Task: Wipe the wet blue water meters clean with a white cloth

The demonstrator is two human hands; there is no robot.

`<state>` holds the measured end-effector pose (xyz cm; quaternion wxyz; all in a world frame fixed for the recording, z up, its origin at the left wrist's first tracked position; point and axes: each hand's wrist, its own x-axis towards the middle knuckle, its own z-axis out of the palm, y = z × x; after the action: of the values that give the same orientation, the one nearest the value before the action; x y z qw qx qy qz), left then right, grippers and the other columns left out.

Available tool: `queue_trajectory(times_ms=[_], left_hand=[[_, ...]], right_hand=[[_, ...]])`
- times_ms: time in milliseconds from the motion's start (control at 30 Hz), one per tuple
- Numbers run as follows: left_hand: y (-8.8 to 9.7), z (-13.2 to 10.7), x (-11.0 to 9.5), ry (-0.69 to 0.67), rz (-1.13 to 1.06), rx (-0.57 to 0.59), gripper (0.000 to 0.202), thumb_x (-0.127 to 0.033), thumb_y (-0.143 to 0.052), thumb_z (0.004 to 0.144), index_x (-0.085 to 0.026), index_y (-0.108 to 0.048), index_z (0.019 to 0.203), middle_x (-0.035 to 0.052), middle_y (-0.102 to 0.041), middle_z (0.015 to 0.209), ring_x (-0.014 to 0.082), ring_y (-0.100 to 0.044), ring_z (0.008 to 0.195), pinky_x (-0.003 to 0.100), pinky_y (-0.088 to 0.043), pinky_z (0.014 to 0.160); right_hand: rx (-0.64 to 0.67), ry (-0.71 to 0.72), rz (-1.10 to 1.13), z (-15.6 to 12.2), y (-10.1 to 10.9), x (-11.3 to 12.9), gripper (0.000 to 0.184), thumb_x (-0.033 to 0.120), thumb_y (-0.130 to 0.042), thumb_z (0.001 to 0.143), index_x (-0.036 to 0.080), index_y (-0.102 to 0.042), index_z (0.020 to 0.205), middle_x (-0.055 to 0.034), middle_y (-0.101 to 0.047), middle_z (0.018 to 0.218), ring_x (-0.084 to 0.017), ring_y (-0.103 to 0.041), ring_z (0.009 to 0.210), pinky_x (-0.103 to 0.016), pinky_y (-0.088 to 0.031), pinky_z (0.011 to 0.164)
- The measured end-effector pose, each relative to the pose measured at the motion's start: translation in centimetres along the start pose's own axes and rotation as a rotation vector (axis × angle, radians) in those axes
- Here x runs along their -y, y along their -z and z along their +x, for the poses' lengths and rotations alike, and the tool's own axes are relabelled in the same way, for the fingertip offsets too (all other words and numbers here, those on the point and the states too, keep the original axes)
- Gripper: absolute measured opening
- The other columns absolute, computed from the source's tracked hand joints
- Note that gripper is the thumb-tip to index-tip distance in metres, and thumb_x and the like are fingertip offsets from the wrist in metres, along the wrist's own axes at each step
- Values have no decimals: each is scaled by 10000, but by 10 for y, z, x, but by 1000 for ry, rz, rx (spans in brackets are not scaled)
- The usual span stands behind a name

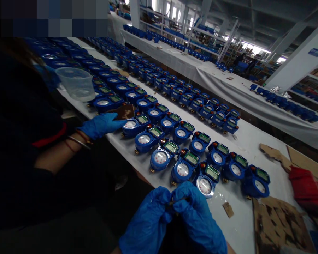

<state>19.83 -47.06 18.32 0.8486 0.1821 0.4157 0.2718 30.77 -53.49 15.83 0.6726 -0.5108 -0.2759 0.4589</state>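
Observation:
My left hand (149, 217) and my right hand (198, 215), both in blue gloves, meet at the table's near edge with fingertips pinched together. Between them is a small thin dark piece (180, 200), too small and shaded to name; both hands seem closed on it. Just beyond my fingers stand rows of blue water meters (182, 169) with round white dials and green circuit boards with small displays. The closest meter (205, 185) is right behind my right hand. My palms and the lower part of the piece are hidden.
A co-worker's gloved hand (102, 125) at left holds a brown block (125, 112) beside the meters. Near it is a clear plastic tub (76, 84). Cardboard (281, 225), a cardboard scrap (228, 209) and red cloth (306, 188) lie at right. Another meter row (198, 104) runs behind.

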Motion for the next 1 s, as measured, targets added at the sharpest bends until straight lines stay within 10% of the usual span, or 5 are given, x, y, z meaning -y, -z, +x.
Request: queue_trajectory(times_ms=[167,467,633,800,1000], left_hand=[[10,11,-3,-168,116,-184,334,-308,-870,534,-137,-639,704,-5,-573,636,81,-496,564,193,-451,544],[25,14,5,-300,555,77,293,-398,-729,761,-165,-737,938,85,-710,1014,236,-678,928,347,-552,886],[29,22,7,-303,676,44,233,-388,-640,767,-157,-671,769,70,-667,816,207,-638,776,329,-543,752],[29,27,20,-128,343,26,212,-342,-679,672,-149,-590,687,25,-575,677,131,-518,626,258,-464,609],[70,65,44,-146,545,-133,351,-436,-640,748,-139,-660,935,75,-677,921,201,-641,851,306,-537,788]], right_hand=[[-360,15,21,9,6,-7,279,476,-789,735,222,-688,792,12,-647,691,-127,-566,609,-244,-443,573],[-312,-158,106,7,2,-8,294,433,-878,632,219,-752,790,26,-651,610,-93,-523,530,-225,-457,557],[-293,-164,99,3,-4,-9,278,362,-904,579,216,-756,763,-3,-717,680,-118,-580,558,-263,-519,604],[-319,-130,50,2,-3,-12,266,337,-885,595,208,-736,774,-27,-739,714,-167,-642,615,-293,-540,595],[-305,73,-320,23,31,6,121,260,-820,688,245,-794,805,-37,-762,812,-204,-688,755,-328,-575,725]])
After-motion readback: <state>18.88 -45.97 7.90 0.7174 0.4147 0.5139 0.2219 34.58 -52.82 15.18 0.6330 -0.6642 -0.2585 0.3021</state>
